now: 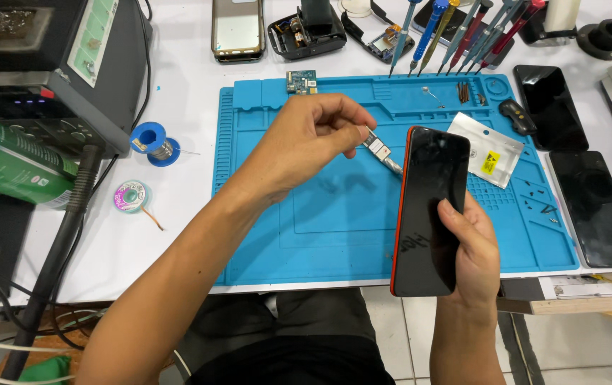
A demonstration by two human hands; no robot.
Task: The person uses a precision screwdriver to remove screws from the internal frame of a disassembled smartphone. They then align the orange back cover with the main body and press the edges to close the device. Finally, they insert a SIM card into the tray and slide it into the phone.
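The right hand (466,249) grasps a black phone with a red edge (428,210) and keeps it upright over the near side of the blue mat (334,228) on the white surface (184,128). The fingers of the left hand (306,142) pinch a small metal tray (381,152) that reaches to the upper left edge of the phone. On the mat, just beside the phone, lies a silver bag (487,150). Two dark phones (569,157) lie to the right.

Blue work mat (334,235) centre; screwdrivers (463,32) far right; solder spool (152,142) and wick reel (131,196) left — two dark phones (569,150) right (screens up).
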